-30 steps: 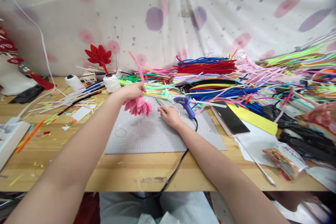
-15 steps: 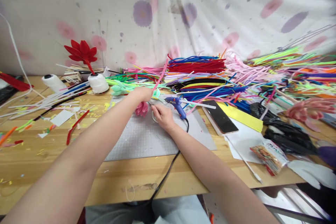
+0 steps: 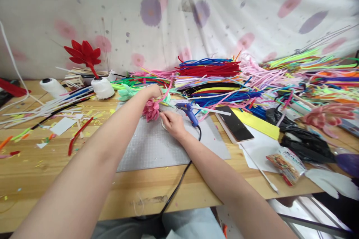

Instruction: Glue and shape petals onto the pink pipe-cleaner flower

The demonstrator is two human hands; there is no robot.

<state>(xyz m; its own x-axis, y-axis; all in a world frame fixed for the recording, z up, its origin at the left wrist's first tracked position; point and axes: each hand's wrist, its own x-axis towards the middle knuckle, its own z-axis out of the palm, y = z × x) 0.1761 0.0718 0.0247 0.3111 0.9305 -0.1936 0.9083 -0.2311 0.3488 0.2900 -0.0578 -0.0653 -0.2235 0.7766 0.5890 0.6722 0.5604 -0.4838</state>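
Note:
My left hand point(image 3: 155, 91) curls over a pink pipe-cleaner flower point(image 3: 151, 110) and appears to hold it; most of its fingers are hidden. A pink fuzzy strip point(image 3: 168, 91) slants up to the right from the flower. My right hand point(image 3: 174, 124) is closed in a pinch at the flower's right side, and what it grips is too small to make out. Part of a white ring-like thing point(image 3: 163, 124) shows under its fingertips. Both hands are above a grey cutting mat point(image 3: 140, 155). Just right of them lies a blue glue gun point(image 3: 188, 112) with a white glue stick.
Bundles of coloured pipe cleaners point(image 3: 210, 69) line the back. A red flower point(image 3: 84, 53) stands in a white thread spool point(image 3: 102, 88) at left. On the right lie a phone point(image 3: 235, 123), a snack packet point(image 3: 287, 166) and black plastic bags point(image 3: 305, 143). The black cord point(image 3: 179, 183) crosses the table's front edge.
My left hand has shifted slightly up and left. More of the pink flower now shows, and its strip leans lower. My right hand has barely moved.

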